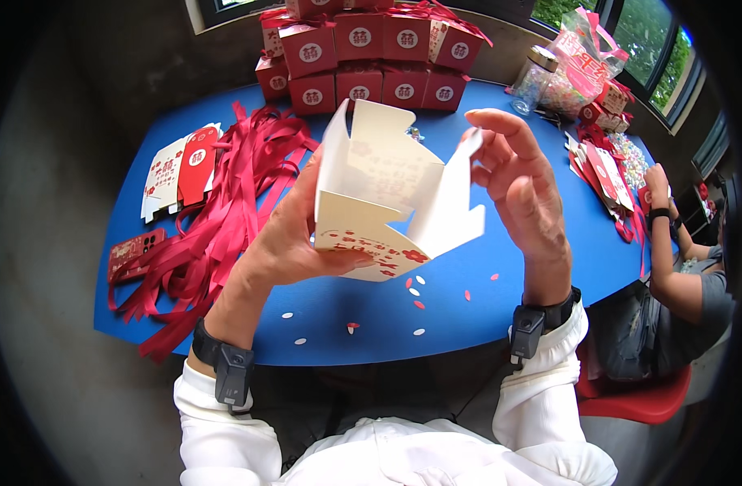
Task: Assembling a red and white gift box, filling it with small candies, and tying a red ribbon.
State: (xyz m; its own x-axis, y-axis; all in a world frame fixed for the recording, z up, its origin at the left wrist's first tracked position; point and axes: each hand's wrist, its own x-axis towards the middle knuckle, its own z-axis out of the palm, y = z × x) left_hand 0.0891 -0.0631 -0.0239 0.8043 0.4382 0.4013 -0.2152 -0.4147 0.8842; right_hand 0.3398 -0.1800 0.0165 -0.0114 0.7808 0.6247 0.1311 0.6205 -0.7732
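A partly folded cream gift box (379,243) with red printed flowers and characters is held above the blue table, its top open and its flaps standing apart. My left hand (286,227) grips it from the left side, thumb along the printed lower front and fingers partly hidden behind the box. At the right, my right hand (517,182) has its fingers bent and its thumb apart. Its fingertips are at the upper edge of the box's right flap, seemingly touching it without a closed grip.
Red ribbons (249,162) lie left, beside flat box blanks (180,170) and a phone (136,251). Finished red boxes (359,81) are stacked at the back. A jar (534,81) and candy bag (577,81) stand back right. Another person's arm (671,259) is at right.
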